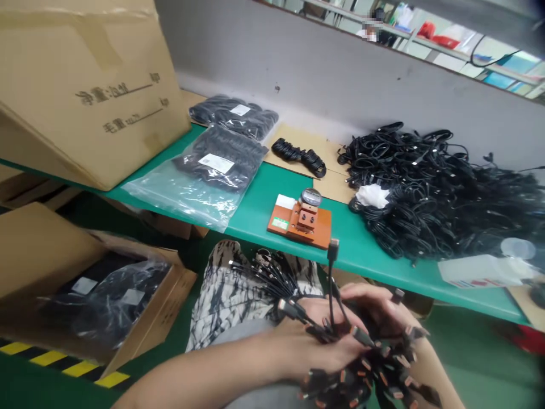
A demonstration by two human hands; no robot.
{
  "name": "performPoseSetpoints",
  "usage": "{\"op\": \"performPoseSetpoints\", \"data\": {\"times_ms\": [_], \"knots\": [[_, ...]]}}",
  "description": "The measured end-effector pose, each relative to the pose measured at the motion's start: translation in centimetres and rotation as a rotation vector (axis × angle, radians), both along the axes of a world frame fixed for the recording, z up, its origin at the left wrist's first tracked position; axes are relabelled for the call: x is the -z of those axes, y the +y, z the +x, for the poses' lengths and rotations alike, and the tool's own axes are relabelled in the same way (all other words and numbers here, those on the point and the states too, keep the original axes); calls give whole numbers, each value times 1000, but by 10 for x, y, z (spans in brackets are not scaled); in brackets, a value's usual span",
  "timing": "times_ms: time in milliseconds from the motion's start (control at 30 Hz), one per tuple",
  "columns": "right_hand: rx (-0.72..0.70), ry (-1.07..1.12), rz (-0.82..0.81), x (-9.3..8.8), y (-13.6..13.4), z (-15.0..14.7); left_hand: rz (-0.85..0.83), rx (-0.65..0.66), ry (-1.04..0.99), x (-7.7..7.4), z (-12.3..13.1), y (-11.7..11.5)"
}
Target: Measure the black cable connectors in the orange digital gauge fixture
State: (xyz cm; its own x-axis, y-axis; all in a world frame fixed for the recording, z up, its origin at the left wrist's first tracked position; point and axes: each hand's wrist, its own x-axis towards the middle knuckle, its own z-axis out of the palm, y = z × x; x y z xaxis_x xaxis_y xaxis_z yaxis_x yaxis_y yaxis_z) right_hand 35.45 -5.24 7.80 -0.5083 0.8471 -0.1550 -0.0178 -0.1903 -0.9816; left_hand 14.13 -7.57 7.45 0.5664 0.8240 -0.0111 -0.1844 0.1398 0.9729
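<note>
A thick bunch of black cables (353, 380) lies over my lap, its many plugs with orange-tinted ends fanned out toward me. My left hand (315, 341) is closed around the bunch. From the right, my right hand (378, 307) curls against the same cables; its inner fingers are partly hidden. One cable plug (333, 250) sticks straight up above the hands, apart from the others. Thinner cable ends (272, 272) with small plugs point away across my patterned trousers (230, 289).
On the green table (251, 216) are an orange fixture with a round gauge (309, 210), bagged cables (217, 162), two coiled cables (298, 156) and a large cable heap (426, 182). A white bottle (481, 270) lies near the right edge. Cartons (97, 102) stand left; an open carton (145, 318) sits below.
</note>
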Motion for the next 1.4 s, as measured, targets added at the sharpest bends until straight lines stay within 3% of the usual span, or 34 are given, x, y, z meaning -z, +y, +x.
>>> {"op": "performPoseSetpoints", "data": {"times_ms": [133, 300, 400, 567, 633, 700, 800, 900, 1067, 1200, 1300, 1400], "knots": [[172, 147, -24, 4, 1, 0, 150, -24, 100, -4, 13, 17], [324, 302, -182, 21, 1, 7, 94, 78, 192, 0, 27, 27], [204, 233, -139, 17, 12, 5, 86, 182, 230, 1, 34, 28], [-167, 166, 86, -4, 38, -4, 91, 270, 261, -7, 44, 36], [-262, 160, 136, -10, 46, -7, 128, 226, 323, -10, 49, 43], [-235, 128, 120, -11, 51, -11, 137, 159, 342, -12, 50, 51], [-26, 125, 48, -8, 55, -19, -8, 121, 141, -12, 44, 60], [173, 134, 114, 0, 60, -29, -153, 75, -16, -7, 27, 61], [249, 58, 131, 11, 70, -49, -218, -392, -10, 2, 2, 54], [196, -53, 131, 13, 65, -55, -212, -605, -38, 1, -2, 56], [136, -102, 194, 9, 57, -50, -160, -619, 0, 1, -3, 58], [135, -179, 262, 7, 51, -44, -227, -555, -111, 7, -3, 59]]}}
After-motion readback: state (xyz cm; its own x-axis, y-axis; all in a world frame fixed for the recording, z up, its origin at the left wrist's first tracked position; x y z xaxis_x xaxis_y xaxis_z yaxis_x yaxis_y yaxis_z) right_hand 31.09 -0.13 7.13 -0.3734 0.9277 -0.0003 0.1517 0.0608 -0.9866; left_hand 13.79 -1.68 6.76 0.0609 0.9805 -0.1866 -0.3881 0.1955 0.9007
